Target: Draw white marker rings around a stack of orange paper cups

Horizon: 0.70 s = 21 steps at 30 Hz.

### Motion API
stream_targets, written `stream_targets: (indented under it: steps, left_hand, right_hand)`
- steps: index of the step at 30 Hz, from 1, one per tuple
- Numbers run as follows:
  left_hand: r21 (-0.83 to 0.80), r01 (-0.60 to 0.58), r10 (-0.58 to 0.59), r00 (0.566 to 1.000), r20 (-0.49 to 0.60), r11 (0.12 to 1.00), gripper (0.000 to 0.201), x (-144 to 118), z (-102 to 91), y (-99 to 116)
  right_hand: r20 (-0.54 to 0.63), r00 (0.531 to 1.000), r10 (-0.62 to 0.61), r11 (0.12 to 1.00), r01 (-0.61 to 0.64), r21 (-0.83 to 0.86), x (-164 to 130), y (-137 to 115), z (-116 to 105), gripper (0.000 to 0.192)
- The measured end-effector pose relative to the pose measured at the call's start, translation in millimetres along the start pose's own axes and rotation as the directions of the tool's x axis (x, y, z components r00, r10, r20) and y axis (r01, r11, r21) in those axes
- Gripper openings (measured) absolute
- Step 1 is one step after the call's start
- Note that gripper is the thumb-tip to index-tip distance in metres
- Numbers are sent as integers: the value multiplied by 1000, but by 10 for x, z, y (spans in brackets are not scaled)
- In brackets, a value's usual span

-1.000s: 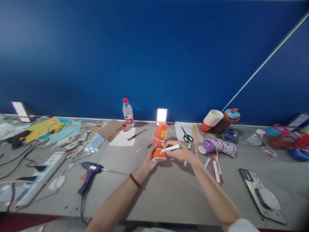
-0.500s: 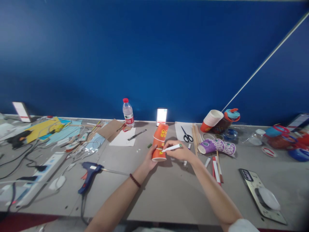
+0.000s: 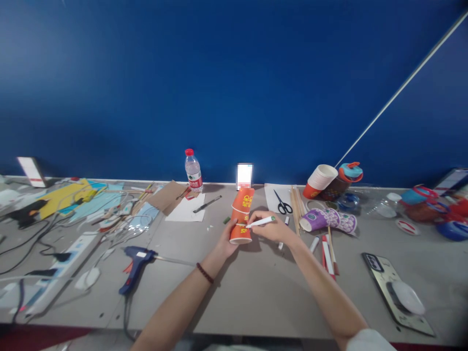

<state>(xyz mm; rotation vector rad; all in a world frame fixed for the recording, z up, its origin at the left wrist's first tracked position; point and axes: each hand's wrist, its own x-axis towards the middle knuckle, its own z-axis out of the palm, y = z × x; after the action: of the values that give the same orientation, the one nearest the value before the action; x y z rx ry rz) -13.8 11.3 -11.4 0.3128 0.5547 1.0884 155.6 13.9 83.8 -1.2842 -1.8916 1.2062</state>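
A stack of orange paper cups (image 3: 242, 214) with yellow print lies on its side on the grey table (image 3: 256, 287), in the middle. My left hand (image 3: 228, 242) grips the near cup from the left. My right hand (image 3: 272, 229) holds a white marker with a green end (image 3: 260, 223), its tip against the cup's side. A beaded bracelet is on my left wrist.
A blue glue gun (image 3: 136, 259) lies at the left, with cables and a power strip (image 3: 62, 263) beyond it. Scissors (image 3: 282, 204), wooden sticks, purple cups (image 3: 327, 220) and stacked cups (image 3: 321, 181) are at the right. A phone (image 3: 397, 292) lies near right. A water bottle (image 3: 193, 170) stands at the back.
The view has shifted slightly. Both hands stay on the cup and the marker, with almost no visible movement.
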Motion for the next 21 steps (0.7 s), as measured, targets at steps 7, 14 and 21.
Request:
stream_targets:
  steps: [7, 14, 21]
  left_hand:
    - [10, -7, 7, 1000, -12, 1000, 25, 1, 16, 1]
    - [1, -36, 36, 999, -2, 999, 27, -2, 17, -3]
    - [-14, -25, 24, 999, -21, 1000, 25, 12, 23, -3]
  right_hand:
    - [-26, 1000, -13, 1000, 14, 25, -6, 0, 9, 9]
    - [-26, 1000, -13, 999, 14, 44, -18, -11, 16, 10]
    - [-40, 998, -45, 998, 47, 42, -13, 4, 13, 10]
